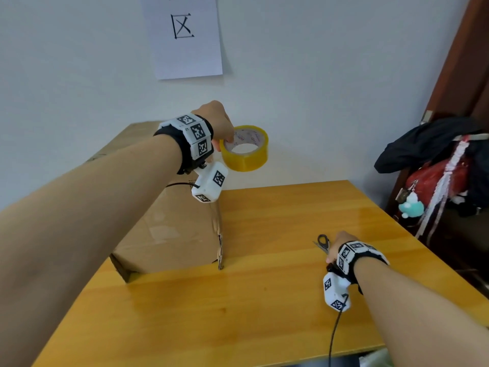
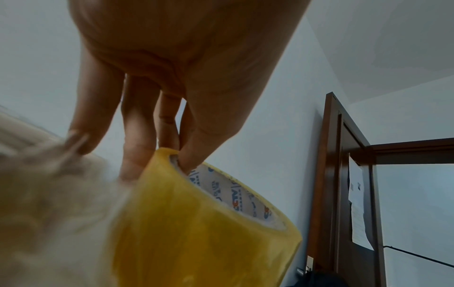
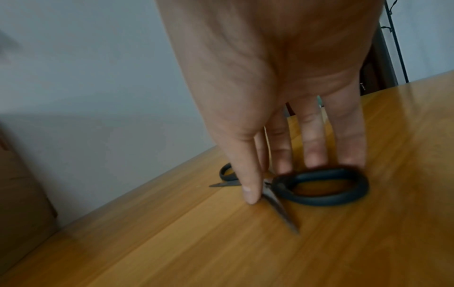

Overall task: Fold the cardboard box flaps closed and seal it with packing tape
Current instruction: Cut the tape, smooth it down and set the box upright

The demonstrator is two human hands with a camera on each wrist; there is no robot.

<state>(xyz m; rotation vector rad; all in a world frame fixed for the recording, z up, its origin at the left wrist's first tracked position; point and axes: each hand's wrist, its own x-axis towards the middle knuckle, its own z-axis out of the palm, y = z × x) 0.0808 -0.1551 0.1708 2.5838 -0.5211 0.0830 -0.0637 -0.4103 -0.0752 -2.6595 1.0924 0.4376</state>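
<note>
A brown cardboard box lies on the left of the wooden table with its top flaps folded down. My left hand holds a yellow roll of packing tape in the air above the box's far right corner. In the left wrist view, my left hand pinches the tape roll, thumb inside the core and fingers outside. My right hand reaches down onto black-handled scissors lying on the table. Seen from the right wrist, my right hand has straight fingers touching the scissors, whose blades lie apart.
A paper sheet hangs on the wall behind the box. Dark clothing and a red bag hang beside the table's right edge, near a brown door frame. A black cable trails from my right wrist over the table front.
</note>
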